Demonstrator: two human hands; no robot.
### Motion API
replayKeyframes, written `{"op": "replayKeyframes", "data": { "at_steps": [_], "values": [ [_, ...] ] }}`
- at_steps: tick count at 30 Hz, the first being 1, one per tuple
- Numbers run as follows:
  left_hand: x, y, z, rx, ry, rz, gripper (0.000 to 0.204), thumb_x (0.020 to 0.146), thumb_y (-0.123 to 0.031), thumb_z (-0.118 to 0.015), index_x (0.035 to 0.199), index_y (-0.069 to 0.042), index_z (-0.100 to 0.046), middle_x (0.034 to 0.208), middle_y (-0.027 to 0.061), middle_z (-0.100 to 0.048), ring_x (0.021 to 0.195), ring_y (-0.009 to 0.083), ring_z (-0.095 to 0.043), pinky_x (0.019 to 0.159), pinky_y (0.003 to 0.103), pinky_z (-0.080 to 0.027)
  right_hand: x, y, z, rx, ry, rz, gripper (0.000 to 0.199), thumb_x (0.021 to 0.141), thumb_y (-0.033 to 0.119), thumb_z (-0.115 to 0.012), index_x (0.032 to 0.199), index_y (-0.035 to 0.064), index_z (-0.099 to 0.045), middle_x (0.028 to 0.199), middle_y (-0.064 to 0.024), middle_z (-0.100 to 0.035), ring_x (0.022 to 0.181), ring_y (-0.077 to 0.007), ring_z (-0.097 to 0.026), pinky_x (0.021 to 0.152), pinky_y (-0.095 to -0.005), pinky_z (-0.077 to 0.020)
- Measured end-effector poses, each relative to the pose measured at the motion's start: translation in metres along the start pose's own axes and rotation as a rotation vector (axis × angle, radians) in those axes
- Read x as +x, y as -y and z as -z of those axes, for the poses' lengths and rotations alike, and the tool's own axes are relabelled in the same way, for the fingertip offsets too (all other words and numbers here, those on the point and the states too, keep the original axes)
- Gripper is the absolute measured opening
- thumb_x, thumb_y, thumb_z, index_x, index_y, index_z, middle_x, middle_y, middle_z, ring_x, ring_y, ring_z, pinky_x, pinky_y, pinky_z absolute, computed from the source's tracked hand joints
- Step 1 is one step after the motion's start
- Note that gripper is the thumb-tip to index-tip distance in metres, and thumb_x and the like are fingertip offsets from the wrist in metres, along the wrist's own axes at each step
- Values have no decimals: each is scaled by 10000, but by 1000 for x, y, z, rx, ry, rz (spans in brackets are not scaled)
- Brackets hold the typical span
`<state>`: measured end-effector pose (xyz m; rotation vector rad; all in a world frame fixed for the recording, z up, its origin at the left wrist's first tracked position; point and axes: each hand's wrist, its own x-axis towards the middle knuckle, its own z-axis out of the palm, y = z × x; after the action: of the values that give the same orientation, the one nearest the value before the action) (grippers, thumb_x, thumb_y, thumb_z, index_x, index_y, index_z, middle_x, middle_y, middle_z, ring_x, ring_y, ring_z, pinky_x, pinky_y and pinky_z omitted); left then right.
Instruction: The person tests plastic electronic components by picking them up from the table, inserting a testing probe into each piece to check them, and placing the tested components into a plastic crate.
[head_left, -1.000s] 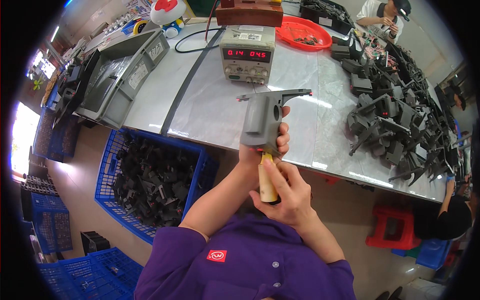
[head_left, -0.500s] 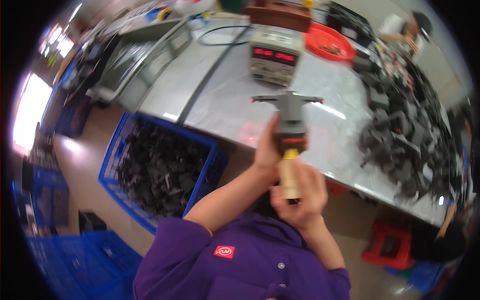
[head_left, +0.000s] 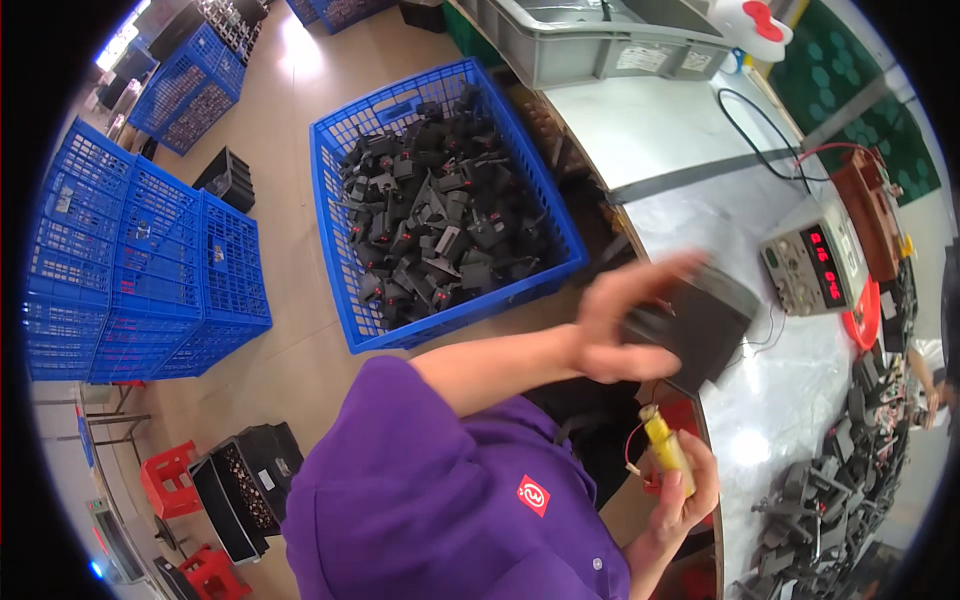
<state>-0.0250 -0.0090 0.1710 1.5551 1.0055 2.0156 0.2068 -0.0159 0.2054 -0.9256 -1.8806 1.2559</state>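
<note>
Smeared by motion, my left hand [head_left: 625, 325] is at the table's near edge, thumb and fingers on either side of a dark grey drone [head_left: 705, 330]. The drone is blurred, and its arms cannot be made out. Lower down, my right hand [head_left: 685, 490] grips a yellow-wrapped stick [head_left: 665, 450] that looks like a battery pack. A thin red wire with a small pale connector [head_left: 633, 468] hangs beside it. The two hands are apart.
Left of the table stands a blue crate [head_left: 355, 290] filled with dark drone parts. A power supply [head_left: 810, 260] with red digits and a grey bin [head_left: 590, 60] are on the table [head_left: 745, 400]. Dark parts [head_left: 820, 510] are heaped at right. Blue crates [head_left: 150, 260] stand far left.
My view has turned left toward the blue crate. The left hand has moved leftward with the drone, away from the yellow stick. The right hand still holds the stick.
</note>
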Motion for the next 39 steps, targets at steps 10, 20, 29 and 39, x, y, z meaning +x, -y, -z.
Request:
{"op": "replayKeyframes", "data": {
  "at_steps": [10, 20, 29, 39],
  "values": [
    [-159, 148, 245, -456, -1403, 1219, 268, 764, -288, -570, 957, -104, -548, 881, 108, -576, 718, 283, -547, 478, 273, -463, 3, -36, 14, 140, -218, -188, 391, 855, 278, -540, 1084, -38, -520, 762, -60, -576, 512, -29, -434, 410, -131, -286],
    [-26, 199, 387, -10, -1256, 514, 630, 844, -251, -566, 1345, -94, -218, 1076, 152, -505, 867, 257, -577, 712, 376, -506, -12, -37, 14, 190, -316, -225, 360, 856, 237, -524, 1084, -42, -514, 780, -84, -590, 485, -41, -432, 385, -141, -280],
    [16, 116, 87, 9, 811, 1279, 264, 853, -253, -542, 913, -6, -614, 795, 69, -628, 717, 141, -610, 560, 256, -486, -21, -42, 32, 292, -313, -326, 311, 846, 107, -541, 1131, -16, -527, 963, -82, -607, 801, -128, -594, 665, -226, -500],
    [71, 44, -243, -64, 1385, 639, 399, 845, -226, -579, 1143, 30, -518, 916, 93, -607, 793, 139, -573, 683, 271, -467, -84, -61, 80, 538, -695, -171, 328, 859, 139, -497, 1157, 4, -490, 849, -73, -595, 643, -60, -517, 508, -151, -380]
  ]
}}
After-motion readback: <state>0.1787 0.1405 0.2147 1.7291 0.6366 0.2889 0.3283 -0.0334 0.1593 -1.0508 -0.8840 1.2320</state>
